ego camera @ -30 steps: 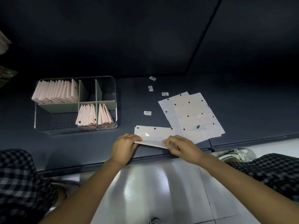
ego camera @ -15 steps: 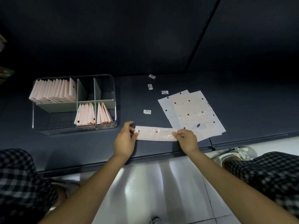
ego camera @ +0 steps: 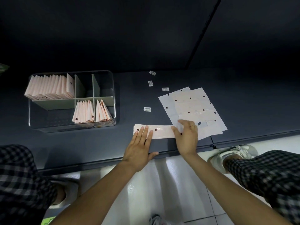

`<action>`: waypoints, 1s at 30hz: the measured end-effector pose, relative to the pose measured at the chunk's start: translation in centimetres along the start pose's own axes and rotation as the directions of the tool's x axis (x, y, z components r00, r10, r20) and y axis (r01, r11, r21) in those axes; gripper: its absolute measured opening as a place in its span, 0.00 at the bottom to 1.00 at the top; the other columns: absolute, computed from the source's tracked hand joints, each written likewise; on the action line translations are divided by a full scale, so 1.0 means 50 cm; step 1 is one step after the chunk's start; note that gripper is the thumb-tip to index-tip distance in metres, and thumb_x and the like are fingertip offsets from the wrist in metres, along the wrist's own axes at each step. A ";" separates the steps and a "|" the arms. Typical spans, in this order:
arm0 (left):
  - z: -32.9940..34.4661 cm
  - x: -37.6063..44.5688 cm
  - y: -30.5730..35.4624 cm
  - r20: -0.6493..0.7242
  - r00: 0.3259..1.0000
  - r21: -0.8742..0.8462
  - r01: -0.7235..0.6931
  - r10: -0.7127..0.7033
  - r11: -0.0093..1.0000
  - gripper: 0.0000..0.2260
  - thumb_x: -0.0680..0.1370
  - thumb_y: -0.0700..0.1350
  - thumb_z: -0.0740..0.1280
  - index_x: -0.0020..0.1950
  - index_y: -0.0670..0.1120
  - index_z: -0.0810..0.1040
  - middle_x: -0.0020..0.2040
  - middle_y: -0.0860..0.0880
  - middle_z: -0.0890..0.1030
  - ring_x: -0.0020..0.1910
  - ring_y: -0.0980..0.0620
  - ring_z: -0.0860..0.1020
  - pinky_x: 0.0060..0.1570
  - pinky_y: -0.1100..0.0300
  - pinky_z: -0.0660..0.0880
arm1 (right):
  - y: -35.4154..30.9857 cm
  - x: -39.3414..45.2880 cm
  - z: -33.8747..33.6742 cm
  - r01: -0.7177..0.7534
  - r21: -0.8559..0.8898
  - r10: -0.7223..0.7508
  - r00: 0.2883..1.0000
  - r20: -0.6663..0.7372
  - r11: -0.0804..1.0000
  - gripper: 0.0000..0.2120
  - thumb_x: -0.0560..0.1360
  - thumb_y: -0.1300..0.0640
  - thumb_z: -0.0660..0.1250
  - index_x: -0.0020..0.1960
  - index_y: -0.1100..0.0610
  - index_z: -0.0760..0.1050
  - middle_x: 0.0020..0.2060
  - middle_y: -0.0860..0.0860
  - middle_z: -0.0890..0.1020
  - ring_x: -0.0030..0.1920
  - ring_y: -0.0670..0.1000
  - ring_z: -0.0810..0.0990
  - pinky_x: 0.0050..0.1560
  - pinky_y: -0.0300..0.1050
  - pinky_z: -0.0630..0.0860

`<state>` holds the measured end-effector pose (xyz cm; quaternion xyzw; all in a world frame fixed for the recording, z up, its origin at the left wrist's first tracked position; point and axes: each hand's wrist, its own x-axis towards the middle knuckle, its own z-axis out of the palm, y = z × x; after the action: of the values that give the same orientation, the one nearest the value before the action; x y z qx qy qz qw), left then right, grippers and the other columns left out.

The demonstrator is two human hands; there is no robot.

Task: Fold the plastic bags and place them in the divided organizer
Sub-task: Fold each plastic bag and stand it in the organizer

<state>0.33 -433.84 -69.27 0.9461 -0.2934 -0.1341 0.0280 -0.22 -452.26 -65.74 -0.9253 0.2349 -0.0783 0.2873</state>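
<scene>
A pale pink plastic bag folded into a long strip (ego camera: 162, 131) lies on the dark table near its front edge. My left hand (ego camera: 140, 143) presses flat on the strip's left end, fingers straight. My right hand (ego camera: 186, 135), wearing a ring, lies flat over the strip's right end. A stack of unfolded dotted bags (ego camera: 193, 108) lies just behind and right of my right hand. The clear divided organizer (ego camera: 113, 98) stands at the left, with folded pink bags in its back-left compartment (ego camera: 50, 87) and in two front compartments (ego camera: 91, 112).
Several small white labels (ego camera: 147, 109) lie scattered on the table between the organizer and the bag stack. The table's front edge (ego camera: 97, 163) runs just below my hands, with white floor tiles, checked trouser legs and shoes beneath it.
The bag went from a half-folded sheet held at its near edge to a narrow strip. Both hands have now opened flat and press down on its two ends.
</scene>
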 end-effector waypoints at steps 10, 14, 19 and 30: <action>-0.001 -0.005 -0.024 -0.001 0.998 0.002 -0.070 0.070 0.998 0.36 0.80 0.63 0.48 0.76 0.44 0.35 0.76 0.42 0.34 0.74 0.45 0.32 0.73 0.53 0.32 | 0.012 -0.060 0.056 0.558 -0.187 -0.386 0.743 0.547 0.809 0.33 0.80 0.42 0.50 0.77 0.57 0.42 0.76 0.50 0.43 0.76 0.48 0.41 0.75 0.43 0.37; -0.003 -0.006 -0.043 -0.009 0.992 0.022 -0.125 0.125 0.992 0.36 0.78 0.65 0.47 0.76 0.47 0.36 0.76 0.42 0.35 0.73 0.46 0.32 0.72 0.54 0.31 | 0.050 -0.049 0.024 0.430 -0.230 -0.305 0.849 0.431 0.873 0.30 0.81 0.45 0.52 0.77 0.59 0.49 0.77 0.52 0.52 0.76 0.50 0.50 0.75 0.42 0.42; -0.010 -0.005 -0.048 0.017 0.987 0.002 -0.162 0.162 0.987 0.32 0.78 0.65 0.48 0.77 0.55 0.40 0.76 0.41 0.36 0.74 0.46 0.33 0.73 0.53 0.34 | 0.017 0.012 -0.001 0.385 -0.302 -0.296 0.907 0.299 0.872 0.16 0.80 0.52 0.58 0.64 0.57 0.72 0.58 0.54 0.79 0.59 0.57 0.74 0.59 0.48 0.68; -0.031 -0.053 -0.026 -0.241 0.933 0.028 -0.270 0.268 0.963 0.29 0.67 0.60 0.74 0.61 0.45 0.78 0.61 0.46 0.79 0.62 0.48 0.76 0.66 0.49 0.69 | -0.031 -0.025 -0.015 0.178 -0.399 0.142 0.744 0.653 0.900 0.15 0.74 0.51 0.66 0.32 0.57 0.73 0.32 0.52 0.78 0.40 0.55 0.77 0.35 0.41 0.69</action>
<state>-0.68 -431.32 -67.33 0.9062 -0.4141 -0.0133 0.0842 -0.92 -450.90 -64.25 -0.9335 0.1185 0.3096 0.1365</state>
